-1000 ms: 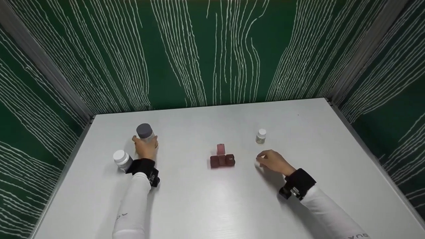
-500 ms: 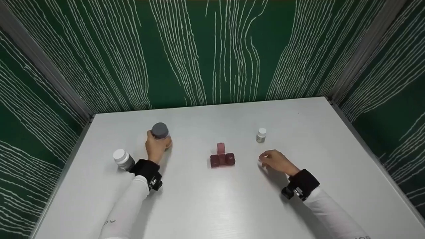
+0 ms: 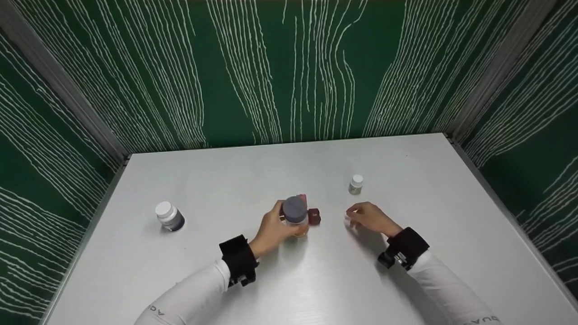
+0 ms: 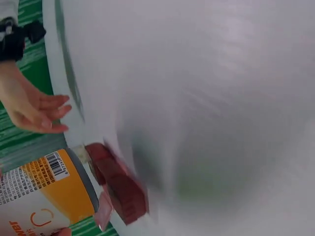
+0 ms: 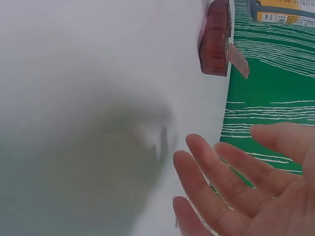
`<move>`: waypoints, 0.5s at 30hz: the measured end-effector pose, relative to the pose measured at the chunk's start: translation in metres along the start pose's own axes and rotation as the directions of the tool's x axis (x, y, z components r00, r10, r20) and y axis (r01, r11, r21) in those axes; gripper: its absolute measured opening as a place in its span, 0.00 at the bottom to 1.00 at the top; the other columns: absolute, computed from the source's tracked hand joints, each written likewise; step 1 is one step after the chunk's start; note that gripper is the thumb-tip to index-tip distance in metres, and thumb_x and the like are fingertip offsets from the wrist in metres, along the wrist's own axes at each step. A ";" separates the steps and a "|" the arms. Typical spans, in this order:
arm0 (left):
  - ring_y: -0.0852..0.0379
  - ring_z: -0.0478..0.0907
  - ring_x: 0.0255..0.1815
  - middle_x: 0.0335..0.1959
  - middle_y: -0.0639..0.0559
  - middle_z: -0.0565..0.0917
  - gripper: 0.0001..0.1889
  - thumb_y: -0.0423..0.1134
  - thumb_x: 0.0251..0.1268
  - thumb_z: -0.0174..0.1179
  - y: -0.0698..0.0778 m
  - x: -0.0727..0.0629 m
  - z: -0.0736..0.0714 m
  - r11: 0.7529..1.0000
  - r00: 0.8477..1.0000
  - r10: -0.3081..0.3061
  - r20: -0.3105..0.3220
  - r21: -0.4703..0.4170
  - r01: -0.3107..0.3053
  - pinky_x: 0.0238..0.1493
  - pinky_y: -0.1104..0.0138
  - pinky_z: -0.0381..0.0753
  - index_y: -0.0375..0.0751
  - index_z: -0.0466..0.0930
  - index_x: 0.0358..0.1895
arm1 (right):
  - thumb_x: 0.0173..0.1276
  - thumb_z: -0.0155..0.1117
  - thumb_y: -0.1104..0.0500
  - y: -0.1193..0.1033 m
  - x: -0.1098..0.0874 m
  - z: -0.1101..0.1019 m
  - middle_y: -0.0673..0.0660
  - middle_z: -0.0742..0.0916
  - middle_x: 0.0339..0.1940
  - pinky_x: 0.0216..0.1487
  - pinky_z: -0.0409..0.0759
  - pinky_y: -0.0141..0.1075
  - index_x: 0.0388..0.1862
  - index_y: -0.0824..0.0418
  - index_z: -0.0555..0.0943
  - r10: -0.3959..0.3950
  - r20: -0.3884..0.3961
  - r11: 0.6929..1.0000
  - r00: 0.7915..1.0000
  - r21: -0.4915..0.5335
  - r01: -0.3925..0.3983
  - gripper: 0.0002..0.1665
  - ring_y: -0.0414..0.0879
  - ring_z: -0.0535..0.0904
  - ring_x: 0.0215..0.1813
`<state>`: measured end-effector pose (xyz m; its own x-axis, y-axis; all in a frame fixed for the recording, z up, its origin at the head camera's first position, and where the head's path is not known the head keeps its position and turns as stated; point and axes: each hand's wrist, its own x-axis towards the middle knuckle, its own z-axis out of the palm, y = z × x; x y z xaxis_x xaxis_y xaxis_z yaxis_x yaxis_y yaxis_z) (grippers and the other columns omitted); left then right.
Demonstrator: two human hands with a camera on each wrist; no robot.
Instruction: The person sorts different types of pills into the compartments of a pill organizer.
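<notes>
a person's left hand [image 3: 273, 229] grips a gray-lidded bottle [image 3: 295, 210] at the center of the frame, partly hiding a dark red case [image 3: 314, 216] with a pink flap [image 3: 303, 197]. right of center, the right hand [image 3: 371, 218], fingers loosely bent, is near the white tabletop [image 3: 244, 180]. a small white-capped bottle [image 3: 356, 185] stands just above it in the frame; a larger white-lidded bottle [image 3: 170, 216] stands at center left. black wrist straps [image 3: 239, 259] meet white sleeves [image 3: 192, 293] below, while green walls [image 3: 226, 99] streaked with wavy white lines fill the top.

Even light, pale glare on tabletop [image 3: 329, 275], soft shadows, hazy wrist views
</notes>
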<state>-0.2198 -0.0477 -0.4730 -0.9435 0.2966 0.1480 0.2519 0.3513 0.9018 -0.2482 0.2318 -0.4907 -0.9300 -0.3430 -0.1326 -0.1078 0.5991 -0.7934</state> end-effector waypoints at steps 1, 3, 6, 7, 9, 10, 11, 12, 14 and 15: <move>0.52 0.72 0.52 0.49 0.44 0.75 0.32 0.40 0.43 0.69 0.000 -0.001 0.004 1.000 1.000 0.005 0.015 0.006 -0.005 0.52 0.62 0.69 0.36 0.64 0.53 | 0.65 0.51 0.62 -0.001 0.001 0.001 0.66 0.83 0.26 0.27 0.75 0.36 0.44 0.78 0.73 -0.011 -0.008 1.000 1.000 -0.006 0.011 0.18 0.56 0.79 0.29; 0.52 0.72 0.52 0.49 0.44 0.76 0.32 0.41 0.43 0.69 -0.002 -0.002 0.012 1.000 0.999 0.016 0.028 0.018 -0.017 0.53 0.62 0.69 0.36 0.64 0.53 | 0.65 0.51 0.62 -0.006 0.003 0.003 0.66 0.82 0.27 0.26 0.74 0.33 0.43 0.78 0.74 -0.041 -0.024 0.999 0.999 -0.018 0.041 0.17 0.57 0.79 0.29; 0.51 0.72 0.52 0.48 0.44 0.76 0.31 0.39 0.42 0.69 -0.006 -0.001 0.020 0.999 0.999 0.030 0.019 0.032 -0.030 0.54 0.61 0.68 0.36 0.65 0.52 | 0.64 0.52 0.64 -0.016 0.008 0.009 0.66 0.83 0.31 0.29 0.74 0.33 0.43 0.77 0.75 -0.109 -0.057 0.993 0.992 -0.050 0.106 0.15 0.55 0.79 0.32; 0.51 0.72 0.51 0.48 0.43 0.77 0.31 0.39 0.42 0.69 -0.008 -0.001 0.023 0.999 0.999 0.033 0.014 0.031 -0.033 0.53 0.61 0.68 0.36 0.65 0.51 | 0.64 0.52 0.64 -0.020 0.009 0.011 0.65 0.83 0.32 0.30 0.75 0.34 0.43 0.76 0.76 -0.127 -0.066 0.991 0.990 -0.053 0.124 0.15 0.55 0.79 0.33; 0.51 0.73 0.50 0.47 0.43 0.77 0.31 0.38 0.41 0.69 -0.010 -0.001 0.027 0.999 1.000 0.028 0.015 0.023 -0.028 0.52 0.61 0.69 0.36 0.66 0.51 | 0.64 0.52 0.65 -0.028 0.012 0.017 0.65 0.83 0.35 0.33 0.76 0.35 0.42 0.75 0.77 -0.175 -0.082 0.983 0.981 -0.067 0.170 0.14 0.53 0.79 0.35; 0.51 0.73 0.50 0.47 0.43 0.77 0.31 0.38 0.41 0.69 -0.010 -0.002 0.029 0.999 1.000 0.024 0.019 0.021 -0.025 0.51 0.61 0.69 0.35 0.66 0.52 | 0.63 0.53 0.65 -0.032 0.012 0.019 0.65 0.83 0.36 0.35 0.76 0.36 0.42 0.74 0.77 -0.198 -0.088 0.979 0.976 -0.071 0.192 0.13 0.52 0.79 0.36; 0.50 0.73 0.50 0.47 0.42 0.77 0.32 0.38 0.41 0.70 -0.010 -0.002 0.030 0.999 0.999 0.023 0.024 0.023 -0.024 0.51 0.61 0.69 0.35 0.65 0.52 | 0.63 0.53 0.65 -0.036 0.013 0.021 0.65 0.83 0.37 0.35 0.77 0.36 0.42 0.74 0.77 -0.219 -0.090 0.974 0.972 -0.070 0.214 0.13 0.52 0.79 0.36; 0.50 0.73 0.49 0.47 0.42 0.77 0.32 0.38 0.41 0.70 -0.010 -0.003 0.032 0.999 0.999 0.021 0.030 0.025 -0.022 0.50 0.62 0.70 0.35 0.65 0.52 | 0.64 0.53 0.65 -0.039 0.013 0.023 0.65 0.83 0.38 0.36 0.77 0.36 0.42 0.73 0.77 -0.239 -0.093 0.970 0.967 -0.069 0.233 0.13 0.51 0.79 0.36; 0.50 0.72 0.50 0.48 0.41 0.76 0.34 0.38 0.41 0.69 -0.010 -0.005 0.034 1.000 0.999 0.012 0.045 0.023 -0.013 0.49 0.62 0.71 0.34 0.65 0.54 | 0.64 0.53 0.64 -0.045 0.013 0.027 0.64 0.83 0.39 0.37 0.77 0.36 0.42 0.72 0.78 -0.274 -0.098 0.961 0.957 -0.067 0.269 0.13 0.50 0.80 0.37; 0.50 0.72 0.50 0.48 0.40 0.76 0.34 0.38 0.41 0.70 -0.010 -0.005 0.035 1.000 0.999 0.009 0.050 0.024 -0.010 0.49 0.62 0.71 0.34 0.64 0.54 | 0.64 0.53 0.63 -0.049 0.013 0.028 0.63 0.83 0.39 0.38 0.77 0.37 0.42 0.71 0.78 -0.288 -0.099 0.957 0.952 -0.059 0.284 0.13 0.49 0.80 0.38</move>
<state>-0.2101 -0.0219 -0.4965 -0.9293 0.3437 0.1351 0.2662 0.3697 0.8902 -0.2452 0.1777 -0.4707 -0.8894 -0.4278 0.1613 -0.3877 0.5187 -0.7620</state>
